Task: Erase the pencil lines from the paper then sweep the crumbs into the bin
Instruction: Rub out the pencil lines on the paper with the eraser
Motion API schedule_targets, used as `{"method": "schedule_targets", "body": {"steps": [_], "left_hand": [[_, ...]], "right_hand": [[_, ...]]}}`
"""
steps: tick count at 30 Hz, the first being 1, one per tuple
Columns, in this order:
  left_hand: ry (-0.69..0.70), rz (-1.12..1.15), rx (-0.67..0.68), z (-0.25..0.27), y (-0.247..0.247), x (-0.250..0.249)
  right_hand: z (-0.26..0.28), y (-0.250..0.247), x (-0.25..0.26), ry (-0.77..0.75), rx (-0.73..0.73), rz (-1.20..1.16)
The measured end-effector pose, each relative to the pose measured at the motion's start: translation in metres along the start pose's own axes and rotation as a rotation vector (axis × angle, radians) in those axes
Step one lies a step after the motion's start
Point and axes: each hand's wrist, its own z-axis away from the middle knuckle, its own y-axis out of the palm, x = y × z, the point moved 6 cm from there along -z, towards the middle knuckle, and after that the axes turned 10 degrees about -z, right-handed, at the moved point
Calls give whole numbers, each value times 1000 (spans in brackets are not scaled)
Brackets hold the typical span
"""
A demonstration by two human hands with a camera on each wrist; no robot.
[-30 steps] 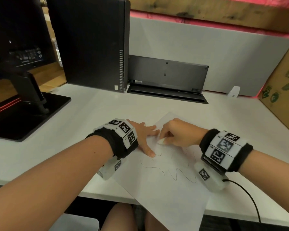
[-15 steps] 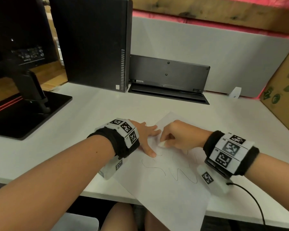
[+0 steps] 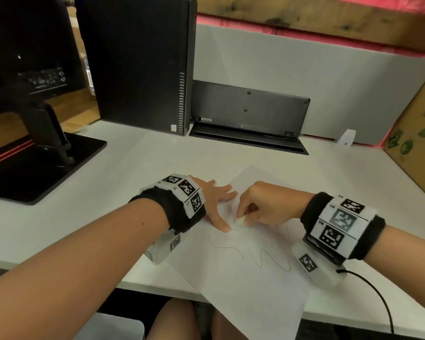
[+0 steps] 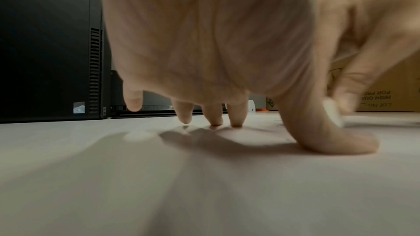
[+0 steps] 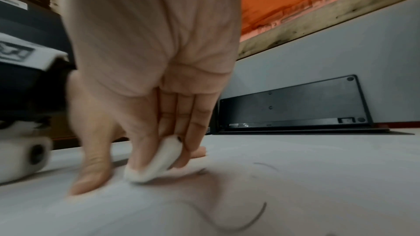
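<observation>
A white sheet of paper (image 3: 250,285) lies skewed on the white desk, its near corner hanging over the front edge. Wavy pencil lines (image 3: 263,260) cross its middle. My right hand (image 3: 268,204) pinches a small white eraser (image 3: 241,222) and presses it on the paper at the upper end of the lines; the eraser (image 5: 156,161) shows between thumb and fingers in the right wrist view. My left hand (image 3: 216,202) lies spread flat on the paper's left edge, its thumb (image 4: 336,139) and fingertips pressing down beside the eraser.
A black computer tower (image 3: 138,62) and an upturned keyboard (image 3: 248,114) stand at the back of the desk. A monitor base (image 3: 35,165) sits at the left, a cardboard box (image 3: 417,143) at the right. A black cable (image 3: 375,298) trails from my right wrist. A pale bin corner (image 3: 113,327) shows below the desk.
The right hand has slid the eraser slightly down and toward me along the lines. The left hand has stayed pressed on the paper.
</observation>
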Motion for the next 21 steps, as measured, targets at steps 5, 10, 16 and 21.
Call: {"method": "schedule_targets", "body": {"steps": [5, 10, 16, 21], "left_hand": [[4, 10, 0, 2, -1, -1], [-10, -20, 9, 0, 0, 1], [-5, -18, 4, 1, -1, 0], [-50, 63, -40, -1, 0, 4]], "right_hand": [[-17, -16, -9, 50, -94, 70], [-7, 2, -1, 2, -3, 34], [-3, -2, 2, -9, 1, 10], [-23, -16, -11, 53, -111, 77]]}}
